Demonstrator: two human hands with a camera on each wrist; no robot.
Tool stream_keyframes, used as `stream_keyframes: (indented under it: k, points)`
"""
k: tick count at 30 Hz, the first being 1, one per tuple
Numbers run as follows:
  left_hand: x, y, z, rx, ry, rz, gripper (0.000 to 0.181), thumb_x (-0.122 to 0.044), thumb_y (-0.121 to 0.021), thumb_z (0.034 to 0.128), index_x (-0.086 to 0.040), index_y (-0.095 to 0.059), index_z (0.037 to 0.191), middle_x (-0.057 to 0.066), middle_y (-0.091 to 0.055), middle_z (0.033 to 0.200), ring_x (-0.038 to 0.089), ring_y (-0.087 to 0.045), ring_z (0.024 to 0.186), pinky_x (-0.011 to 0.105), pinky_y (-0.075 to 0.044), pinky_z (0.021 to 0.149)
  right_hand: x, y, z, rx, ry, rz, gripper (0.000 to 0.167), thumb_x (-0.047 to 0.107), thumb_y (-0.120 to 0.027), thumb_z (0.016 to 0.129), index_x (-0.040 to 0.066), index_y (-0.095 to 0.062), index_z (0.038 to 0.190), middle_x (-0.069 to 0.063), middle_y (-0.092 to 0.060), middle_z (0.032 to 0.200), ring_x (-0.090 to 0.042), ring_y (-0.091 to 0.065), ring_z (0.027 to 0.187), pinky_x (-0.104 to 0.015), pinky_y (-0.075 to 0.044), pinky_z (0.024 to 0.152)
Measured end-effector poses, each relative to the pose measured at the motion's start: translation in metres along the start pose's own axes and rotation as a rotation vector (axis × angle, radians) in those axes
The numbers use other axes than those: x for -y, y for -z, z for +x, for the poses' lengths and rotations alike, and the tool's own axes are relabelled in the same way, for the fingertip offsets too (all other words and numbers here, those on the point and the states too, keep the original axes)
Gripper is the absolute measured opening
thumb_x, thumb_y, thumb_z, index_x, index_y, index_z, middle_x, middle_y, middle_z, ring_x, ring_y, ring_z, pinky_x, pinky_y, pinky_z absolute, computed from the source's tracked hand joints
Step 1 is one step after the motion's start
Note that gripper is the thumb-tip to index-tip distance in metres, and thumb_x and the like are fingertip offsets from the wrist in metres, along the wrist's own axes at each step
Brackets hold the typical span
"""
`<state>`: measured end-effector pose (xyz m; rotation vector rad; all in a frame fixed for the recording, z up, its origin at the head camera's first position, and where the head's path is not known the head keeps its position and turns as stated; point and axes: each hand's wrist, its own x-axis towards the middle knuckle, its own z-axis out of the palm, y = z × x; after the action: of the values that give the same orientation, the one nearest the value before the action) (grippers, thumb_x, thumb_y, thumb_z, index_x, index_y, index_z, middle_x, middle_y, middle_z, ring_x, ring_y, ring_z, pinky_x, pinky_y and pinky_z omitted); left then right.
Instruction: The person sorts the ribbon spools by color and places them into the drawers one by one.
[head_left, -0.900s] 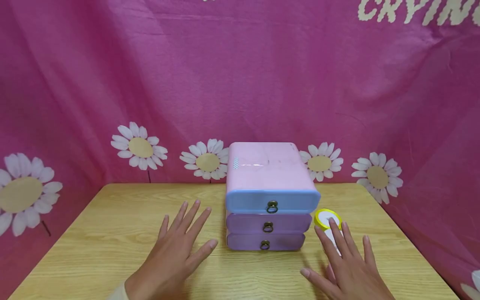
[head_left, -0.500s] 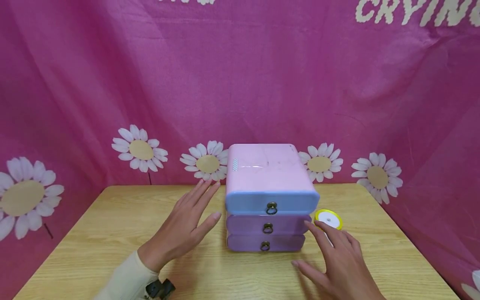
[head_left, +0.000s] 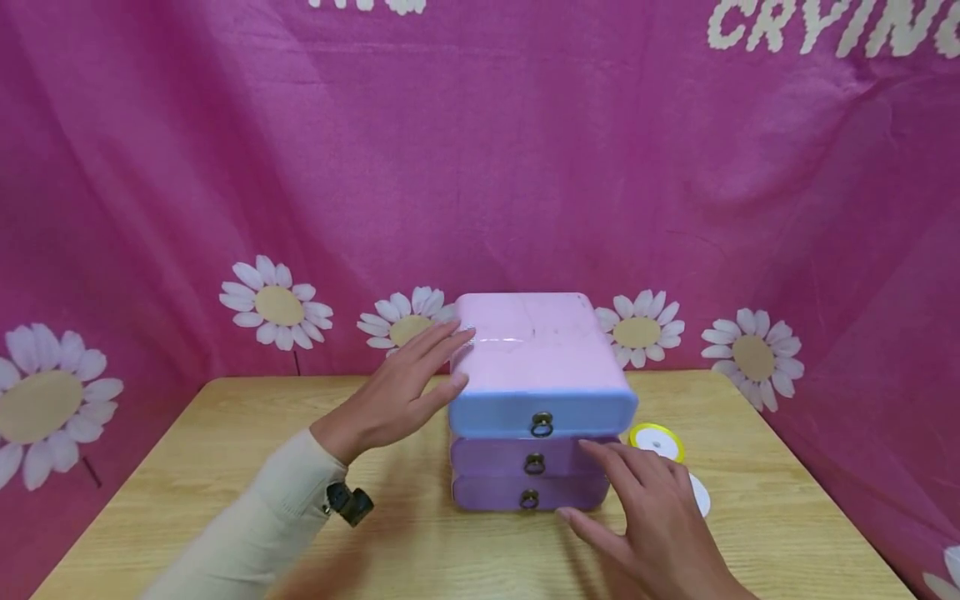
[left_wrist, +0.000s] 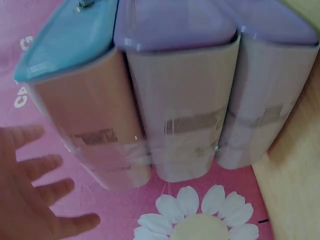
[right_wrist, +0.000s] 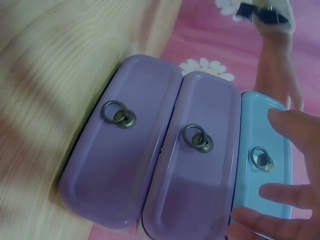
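Note:
A small three-drawer cabinet with a pink top (head_left: 536,358) stands mid-table. Its top drawer (head_left: 491,414) is blue, the lower two purple, each with a bronze ring pull (right_wrist: 261,159). Beside the cabinet's upper left edge is my left hand (head_left: 401,396), fingers extended; contact cannot be told in the head view. In the left wrist view, the left hand's fingers show to one side of the taped cabinet side (left_wrist: 190,115). My right hand (head_left: 663,521) hovers before the cabinet's lower right front, fingers spread and slightly bent, holding nothing.
Right of the cabinet lies a yellow-rimmed white spool (head_left: 657,440). A white disc (head_left: 701,497) shows partly behind my right hand. The wooden table (head_left: 225,467) is backed by a pink cloth (head_left: 480,167) printed with daisies. A black device (head_left: 349,503) sits at my left wrist.
My left hand has moved up and right to the cabinet's upper left edge. My right hand has shifted left toward the drawer fronts, uncovering the spool. The cabinet stays in place.

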<state>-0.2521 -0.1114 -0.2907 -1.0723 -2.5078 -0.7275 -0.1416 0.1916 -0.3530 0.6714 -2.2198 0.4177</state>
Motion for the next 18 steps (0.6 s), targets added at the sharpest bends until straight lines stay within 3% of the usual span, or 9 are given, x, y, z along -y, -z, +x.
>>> stream_keyframes:
  k: [7, 12, 18]
  points:
    - [0.013, -0.001, 0.032, 0.067, -0.055, -0.01, 0.062, -0.057, -0.034, 0.0979, -0.028, -0.031, 0.152, 0.001, -0.022, 0.159, 0.024, -0.013, 0.147, 0.054, -0.016, 0.113, 0.005, -0.006, 0.01, 0.03, 0.015, 0.029, 0.058, 0.055, -0.069, 0.081, 0.013, -0.064, 0.122, 0.002, -0.062, 0.111, -0.019, -0.059, 0.101, -0.041, -0.038, 0.077]
    - [0.017, -0.004, 0.053, 0.122, -0.053, 0.008, 0.065, -0.06, -0.038, 0.0955, -0.028, -0.031, 0.152, 0.002, -0.023, 0.159, 0.025, -0.011, 0.147, 0.052, -0.013, 0.114, 0.008, -0.008, 0.016, 0.033, 0.032, 0.04, 0.056, 0.053, -0.07, 0.081, 0.014, -0.064, 0.121, 0.003, -0.062, 0.109, -0.018, -0.06, 0.097, -0.039, -0.04, 0.074]
    - [0.018, -0.006, 0.074, 0.196, -0.029, 0.013, 0.067, -0.064, -0.041, 0.0925, -0.034, -0.031, 0.151, -0.001, -0.016, 0.161, 0.027, -0.005, 0.147, 0.05, -0.008, 0.115, 0.013, -0.011, 0.02, 0.06, 0.021, 0.042, 0.058, 0.052, -0.073, 0.079, 0.016, -0.063, 0.123, 0.004, -0.062, 0.11, -0.018, -0.059, 0.1, -0.042, -0.041, 0.079]
